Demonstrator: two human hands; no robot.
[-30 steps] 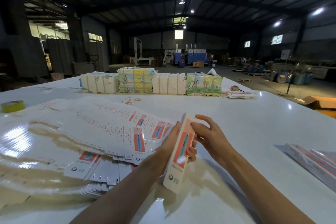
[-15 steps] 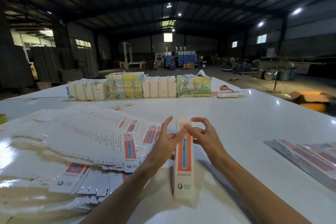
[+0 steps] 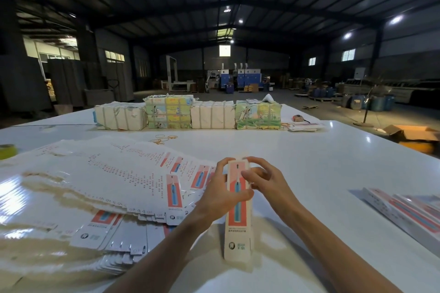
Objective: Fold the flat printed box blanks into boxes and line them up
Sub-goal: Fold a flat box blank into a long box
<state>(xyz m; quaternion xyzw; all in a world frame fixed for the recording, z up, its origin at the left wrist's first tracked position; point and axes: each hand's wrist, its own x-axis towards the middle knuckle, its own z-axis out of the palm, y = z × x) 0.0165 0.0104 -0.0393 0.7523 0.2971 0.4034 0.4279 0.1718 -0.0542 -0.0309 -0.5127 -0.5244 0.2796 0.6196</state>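
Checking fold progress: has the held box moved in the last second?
Yes. The box straightened from its tilt; its near end swung right, away from the fanned blanks.

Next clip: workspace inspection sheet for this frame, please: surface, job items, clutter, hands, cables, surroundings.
Surface: glossy white table, glare patches.
Job's things: one folded box, lower end on the table; flat blanks fanned at left; finished boxes lying at right.
Clutter: wrapped bundles in a far row; rubber bands; tape roll far left.
Hands: left hand grips the box's upper part; right hand pinches its top.
Cables: nothing seen.
Surroundings: dim warehouse, blue machines behind, cardboard carton on floor, right.
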